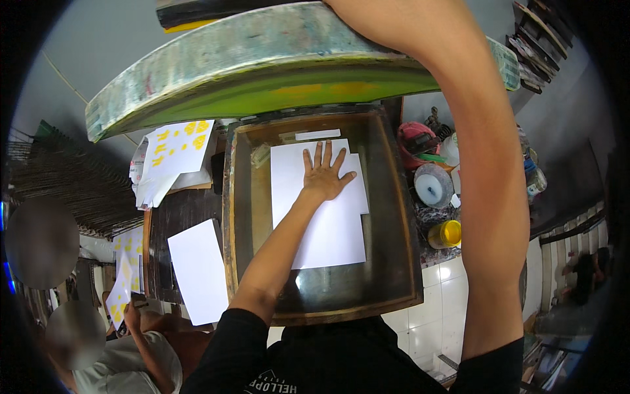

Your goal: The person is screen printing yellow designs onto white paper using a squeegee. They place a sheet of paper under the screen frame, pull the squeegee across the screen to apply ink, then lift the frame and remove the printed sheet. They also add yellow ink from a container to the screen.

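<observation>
A wooden-framed glass printing bed (394, 262) fills the middle of the view, set on a dark worktable (184, 217) over a white tiled floor (433, 315). Above it a hinged screen-printing frame (262, 59), smeared with green and yellow ink, is lifted up. On the glass lie 2 overlapping white paper sheets (328, 230), with a small white strip (317, 134) just beyond them near the far rim.

The left hand (323, 174) rests flat on the upper part of the sheets, palm down, fingers spread wide apart, gripping nothing. The right arm (485, 184) reaches up to the raised frame; the right hand itself is out of sight past the top edge, so whether it is closed cannot be told.

To the left of the bed lie a blank white sheet (200, 269) and a stack of sheets printed with yellow shapes (174, 151). To the right stand a yellow ink jar (446, 233), a round white lid (432, 186) and a pink bucket (417, 141) of tools. Another person (141, 354) sits at lower left, holding yellow-printed sheets (121, 289).
</observation>
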A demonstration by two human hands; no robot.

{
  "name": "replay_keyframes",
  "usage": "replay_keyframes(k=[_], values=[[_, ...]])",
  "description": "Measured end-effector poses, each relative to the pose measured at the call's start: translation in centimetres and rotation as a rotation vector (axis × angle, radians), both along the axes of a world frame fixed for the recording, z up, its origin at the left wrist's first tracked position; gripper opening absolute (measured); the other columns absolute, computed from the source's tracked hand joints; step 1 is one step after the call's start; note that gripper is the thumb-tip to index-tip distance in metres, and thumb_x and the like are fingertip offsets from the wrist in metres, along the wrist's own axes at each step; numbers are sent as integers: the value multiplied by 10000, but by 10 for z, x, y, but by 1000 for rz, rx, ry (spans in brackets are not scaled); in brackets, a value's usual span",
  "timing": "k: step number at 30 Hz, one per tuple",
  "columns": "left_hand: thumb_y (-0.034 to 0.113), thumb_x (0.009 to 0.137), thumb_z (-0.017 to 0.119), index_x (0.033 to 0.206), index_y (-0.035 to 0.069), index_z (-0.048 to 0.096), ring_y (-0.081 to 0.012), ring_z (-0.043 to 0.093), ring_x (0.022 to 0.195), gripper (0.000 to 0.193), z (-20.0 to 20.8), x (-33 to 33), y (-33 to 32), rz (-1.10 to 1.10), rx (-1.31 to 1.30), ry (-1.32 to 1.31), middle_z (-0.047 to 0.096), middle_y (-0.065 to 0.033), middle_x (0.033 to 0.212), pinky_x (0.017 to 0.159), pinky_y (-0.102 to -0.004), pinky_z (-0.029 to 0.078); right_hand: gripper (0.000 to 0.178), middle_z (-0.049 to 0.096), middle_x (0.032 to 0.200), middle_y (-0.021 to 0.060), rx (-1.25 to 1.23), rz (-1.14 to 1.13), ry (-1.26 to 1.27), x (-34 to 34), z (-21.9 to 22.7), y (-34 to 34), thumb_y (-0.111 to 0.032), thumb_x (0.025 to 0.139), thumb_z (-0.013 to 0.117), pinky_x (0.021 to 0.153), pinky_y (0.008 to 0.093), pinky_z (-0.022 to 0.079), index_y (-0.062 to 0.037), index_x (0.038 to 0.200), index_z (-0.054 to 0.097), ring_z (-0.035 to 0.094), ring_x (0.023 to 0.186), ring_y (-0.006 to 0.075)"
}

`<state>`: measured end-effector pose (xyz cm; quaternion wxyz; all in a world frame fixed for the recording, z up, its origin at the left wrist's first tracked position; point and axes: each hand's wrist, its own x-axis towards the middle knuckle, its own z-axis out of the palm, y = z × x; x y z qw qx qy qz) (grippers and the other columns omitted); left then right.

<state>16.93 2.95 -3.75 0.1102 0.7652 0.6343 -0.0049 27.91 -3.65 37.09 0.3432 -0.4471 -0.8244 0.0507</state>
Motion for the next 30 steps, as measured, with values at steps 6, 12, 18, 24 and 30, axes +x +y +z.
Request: replay_keyframes(k=[6,12,18,24,30], values=[[765,989,275,1667,250,173,-377,-48,1595,857,2,0,25,-6,-15,68,2,-170,1733,1224,-655,-62,326,662,879,405,-8,2,-19,0,6,11,-82,836,512,807,524,561,181,890,697,703,804,509],[608,1013,504,1630,96,273,-362,194,1574,835,59,-7,0,74,151,-483,257,-238,1670,1258,-575,104,313,685,908,362,-151,-48,-22,2,1,-9,-89,878,538,825,519,559,157,1009,680,710,852,474],[198,1014,624,1360,-80,566,-262,677,1122,447,130,-71,-190,136,454,-1766,702,-206,1230,1048,-428,491,338,698,997,240,18,-28,7,15,-83,-54,-202,919,652,888,468,505,40,1154,632,680,965,377],[66,996,542,1180,-129,592,-367,741,1017,273,81,-77,-332,548,-329,-1899,727,-298,1090,939,-483,582,439,653,1100,176,-117,102,-20,32,-208,-104,-217,850,789,938,508,440,-18,1179,576,609,1051,391],[10,930,552,1203,-101,575,-410,627,1260,295,8,-57,-363,1020,-513,-2353,657,-309,1252,1128,-555,477,498,648,1069,189,-487,292,-298,17,-302,-119,-285,796,842,928,494,443,-36,1132,572,604,1062,404]])
